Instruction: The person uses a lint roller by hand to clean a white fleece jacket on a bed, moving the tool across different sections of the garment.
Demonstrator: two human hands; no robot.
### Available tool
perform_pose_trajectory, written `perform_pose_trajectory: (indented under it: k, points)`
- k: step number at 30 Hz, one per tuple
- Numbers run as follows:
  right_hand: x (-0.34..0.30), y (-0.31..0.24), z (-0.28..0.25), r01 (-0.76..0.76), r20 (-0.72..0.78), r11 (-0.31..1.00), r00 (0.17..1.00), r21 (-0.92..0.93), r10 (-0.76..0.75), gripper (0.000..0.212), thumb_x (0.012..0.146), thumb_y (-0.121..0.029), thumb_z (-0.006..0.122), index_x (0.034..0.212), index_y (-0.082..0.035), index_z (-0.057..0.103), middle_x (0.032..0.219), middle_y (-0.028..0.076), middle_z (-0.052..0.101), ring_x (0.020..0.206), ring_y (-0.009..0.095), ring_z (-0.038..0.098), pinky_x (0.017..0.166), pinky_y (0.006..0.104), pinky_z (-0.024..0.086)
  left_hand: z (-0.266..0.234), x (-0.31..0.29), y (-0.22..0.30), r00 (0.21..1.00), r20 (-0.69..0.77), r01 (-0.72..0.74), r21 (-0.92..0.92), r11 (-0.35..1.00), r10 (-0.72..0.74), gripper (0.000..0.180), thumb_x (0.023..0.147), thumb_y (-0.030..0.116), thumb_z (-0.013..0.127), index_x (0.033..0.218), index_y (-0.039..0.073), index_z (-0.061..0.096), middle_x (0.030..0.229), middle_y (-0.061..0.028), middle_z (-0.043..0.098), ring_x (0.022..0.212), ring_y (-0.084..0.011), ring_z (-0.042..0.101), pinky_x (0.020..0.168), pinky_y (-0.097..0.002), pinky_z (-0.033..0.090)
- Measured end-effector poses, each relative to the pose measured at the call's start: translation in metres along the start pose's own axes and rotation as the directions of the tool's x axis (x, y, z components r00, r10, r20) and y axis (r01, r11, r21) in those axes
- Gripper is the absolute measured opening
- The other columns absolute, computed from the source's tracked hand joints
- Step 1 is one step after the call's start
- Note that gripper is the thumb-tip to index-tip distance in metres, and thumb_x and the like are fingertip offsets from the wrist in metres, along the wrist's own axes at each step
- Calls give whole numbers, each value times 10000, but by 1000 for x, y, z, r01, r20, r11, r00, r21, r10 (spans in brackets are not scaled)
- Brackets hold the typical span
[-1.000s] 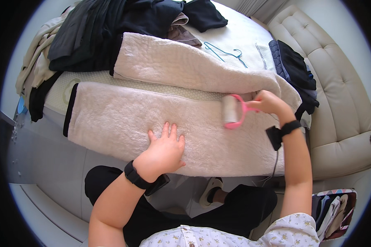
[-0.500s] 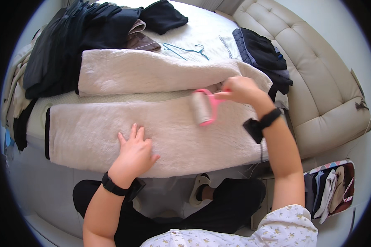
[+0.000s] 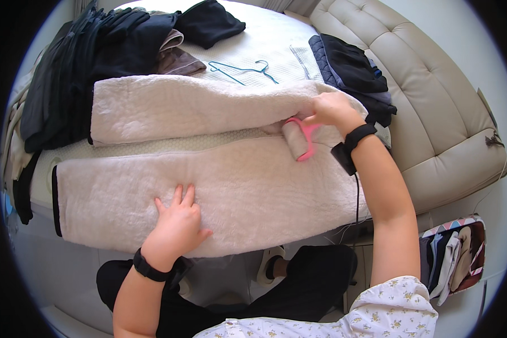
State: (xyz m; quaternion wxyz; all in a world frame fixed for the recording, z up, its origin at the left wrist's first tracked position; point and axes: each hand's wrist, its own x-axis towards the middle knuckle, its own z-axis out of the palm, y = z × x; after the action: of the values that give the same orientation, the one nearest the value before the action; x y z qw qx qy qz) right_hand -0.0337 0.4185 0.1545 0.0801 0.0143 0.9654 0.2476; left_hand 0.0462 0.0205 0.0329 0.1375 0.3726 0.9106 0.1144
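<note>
A pair of trousers point(image 3: 253, 186), its pale fleece lining outward, lies across the bed with both legs pointing left. My left hand point(image 3: 177, 222) presses on the near leg with fingers spread, holding nothing. Closed around a pink handle, my right hand point(image 3: 335, 110) grips a lint roller point(image 3: 294, 141). The roller's pale cylinder rests against the fleece near where the two legs meet. Most of the handle is hidden inside my fist.
Dark folded clothes point(image 3: 124, 53) are heaped at the far left, with a black garment point(image 3: 211, 25) beyond. A blue hanger point(image 3: 242, 70) lies on the bed point(image 3: 265, 34). More folded clothes point(image 3: 349, 67) sit by the beige padded headboard point(image 3: 422, 101). A box of clothes point(image 3: 450, 256) stands at lower right.
The lint roller has moved right, toward the top of the near leg, with my right hand. My left hand stays spread on the fleece. The whole view has shifted slightly.
</note>
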Motion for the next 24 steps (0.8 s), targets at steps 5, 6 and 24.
perform_pose_trajectory:
  k: [5, 6, 24]
  points:
    - [13, -52, -20, 194, -11, 960, 981, 200, -195, 538, 730, -606, 721, 770, -70, 750, 738, 127, 707, 753, 300, 696, 673, 394, 529, -2, 1, 1, 1000, 2, -3, -6, 1000, 3, 520, 758, 346, 791, 1005, -87, 642, 1499, -264, 363, 1416, -445, 306, 961, -789, 330]
    - [17, -59, -18, 194, -11, 960, 981, 201, -196, 538, 730, -606, 721, 770, -70, 750, 738, 127, 707, 753, 300, 696, 673, 394, 529, -2, 0, -1, 1000, -1, -6, -18, 1000, 6, 521, 758, 344, 791, 1004, -89, 641, 1499, -264, 362, 1416, -445, 305, 962, -788, 330]
    - [19, -97, -49, 255, -23, 962, 967, 94, -254, 544, 707, -623, 727, 757, -82, 755, 743, 132, 708, 726, 286, 694, 659, 396, 536, -1, 0, 1, 1000, 10, 9, -3, 1000, -9, 549, 745, 347, 793, 1041, -90, 640, 1512, -259, 350, 1432, -444, 278, 969, -792, 314]
